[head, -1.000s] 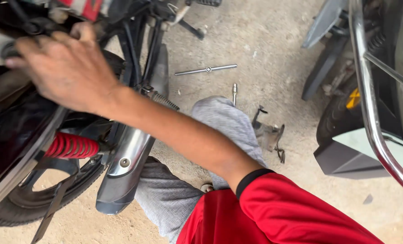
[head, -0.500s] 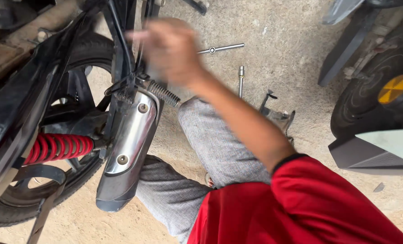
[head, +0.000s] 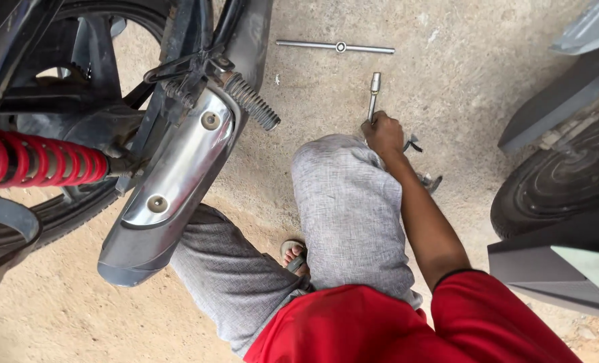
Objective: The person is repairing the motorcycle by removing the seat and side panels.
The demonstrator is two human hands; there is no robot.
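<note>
Dropping from the motorcycle's chrome exhaust guard point(head: 175, 161) to the concrete floor point(head: 326, 94), the right hand point(head: 382, 133) now closes round a slim steel socket wrench point(head: 373, 94); the left hand is unseen.

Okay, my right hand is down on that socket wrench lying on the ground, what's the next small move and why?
Probably lift it. The right hand has its fingers closed around the lower end of the socket wrench, whose shaft lies flat on the concrete floor. Raising it straight up should clear the small metal bracket lying beside the knee.
</note>
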